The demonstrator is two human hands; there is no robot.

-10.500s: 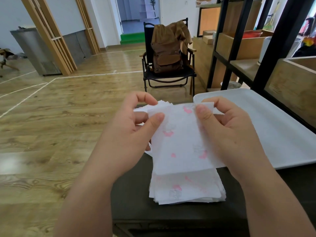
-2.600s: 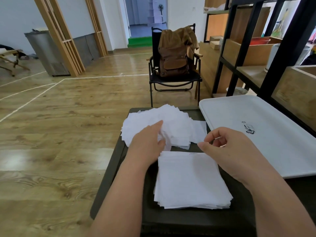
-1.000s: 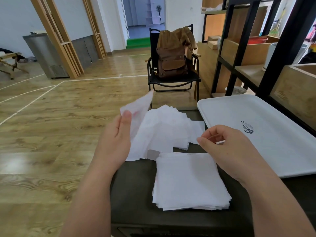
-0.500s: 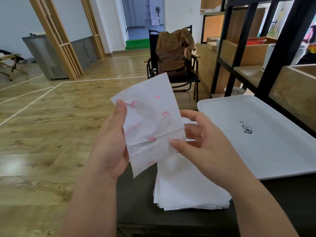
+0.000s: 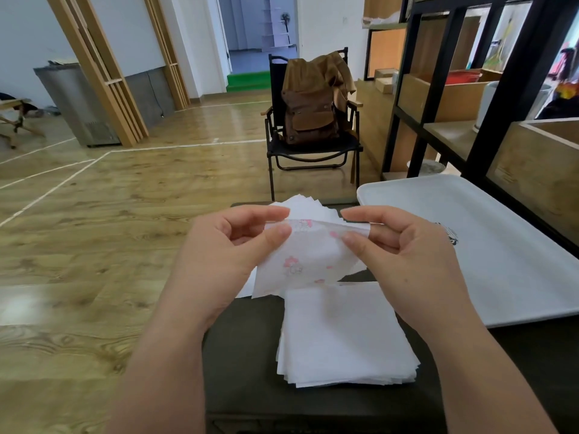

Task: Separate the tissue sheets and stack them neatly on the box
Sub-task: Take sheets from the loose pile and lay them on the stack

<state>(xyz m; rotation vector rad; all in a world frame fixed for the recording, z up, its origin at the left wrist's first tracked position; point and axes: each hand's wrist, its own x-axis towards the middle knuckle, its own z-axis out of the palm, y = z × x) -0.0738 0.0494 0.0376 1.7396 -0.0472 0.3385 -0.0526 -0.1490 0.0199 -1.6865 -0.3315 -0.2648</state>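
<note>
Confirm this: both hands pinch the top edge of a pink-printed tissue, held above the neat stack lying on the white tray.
Wrong in one respect: the head view shows the neat stack lying on the dark box, beside the white tray. Both the left hand and right hand do pinch the tissue.

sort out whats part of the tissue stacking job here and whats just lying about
Part of the job:
printed tissue sheet, pinched by left hand and right hand
neat stack
loose pile
dark box

Lying about:
white tray
folding chair
brown backpack
shelf unit
</note>
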